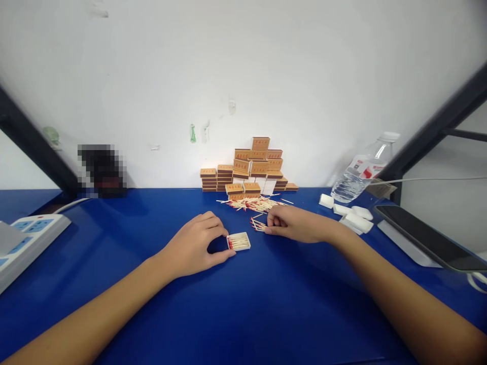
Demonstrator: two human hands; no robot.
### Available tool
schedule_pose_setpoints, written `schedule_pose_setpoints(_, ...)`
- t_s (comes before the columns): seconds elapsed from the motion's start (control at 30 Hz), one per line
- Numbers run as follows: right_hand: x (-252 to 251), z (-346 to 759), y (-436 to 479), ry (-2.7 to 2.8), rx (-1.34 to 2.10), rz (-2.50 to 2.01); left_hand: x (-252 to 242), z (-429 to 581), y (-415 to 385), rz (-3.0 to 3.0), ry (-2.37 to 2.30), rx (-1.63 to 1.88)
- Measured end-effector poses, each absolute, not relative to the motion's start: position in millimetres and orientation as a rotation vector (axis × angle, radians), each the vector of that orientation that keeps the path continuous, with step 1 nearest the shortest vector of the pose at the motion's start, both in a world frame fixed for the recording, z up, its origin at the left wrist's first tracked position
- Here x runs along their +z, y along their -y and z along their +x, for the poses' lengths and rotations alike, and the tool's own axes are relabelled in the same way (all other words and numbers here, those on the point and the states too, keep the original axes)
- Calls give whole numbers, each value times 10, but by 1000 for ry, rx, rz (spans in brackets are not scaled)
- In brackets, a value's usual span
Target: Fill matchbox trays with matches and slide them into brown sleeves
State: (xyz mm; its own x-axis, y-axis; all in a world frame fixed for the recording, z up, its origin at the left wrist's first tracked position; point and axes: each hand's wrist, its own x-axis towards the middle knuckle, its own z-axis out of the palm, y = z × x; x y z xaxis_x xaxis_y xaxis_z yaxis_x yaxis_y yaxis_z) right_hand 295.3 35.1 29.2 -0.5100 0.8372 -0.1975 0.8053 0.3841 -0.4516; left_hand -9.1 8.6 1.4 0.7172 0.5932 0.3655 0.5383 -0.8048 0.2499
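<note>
My left hand (201, 242) grips the left end of a small white matchbox tray (245, 246) between thumb and fingers. Red-tipped matches (238, 243) lie side by side in the tray, which rests on the blue table. To its right, my right hand (291, 223) is closed in a pinch on several matches (258, 226), their red heads pointing left. The fingertips partly hide the matches' other ends. Just behind both hands spreads a loose pile of matches (254, 204).
Stacked matchboxes (259, 155) stand against the white wall. At right are white tray-like pieces (357, 222), a tilted water bottle (363, 170) and a phone (429, 237) on a stand. A power strip (36, 235) lies at left; a pixelated dark object (102, 170) stands behind it.
</note>
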Motion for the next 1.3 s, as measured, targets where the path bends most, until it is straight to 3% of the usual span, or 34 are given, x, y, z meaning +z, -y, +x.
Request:
schedule_pose_setpoints(0.6, 311, 3003, -298, 2584, 683, -1505, 9, -92, -82, 2805, -911, 692)
schedule_pose_setpoints(0.9, 309, 2548, -17, 2484, 680, -1187, -1, -77, -77, 2799, -895, 688)
schedule_pose_setpoints(1.3, 124, 2392, 45, 2635, 324, -1117, 12, -58, -64, 2826, -888, 697)
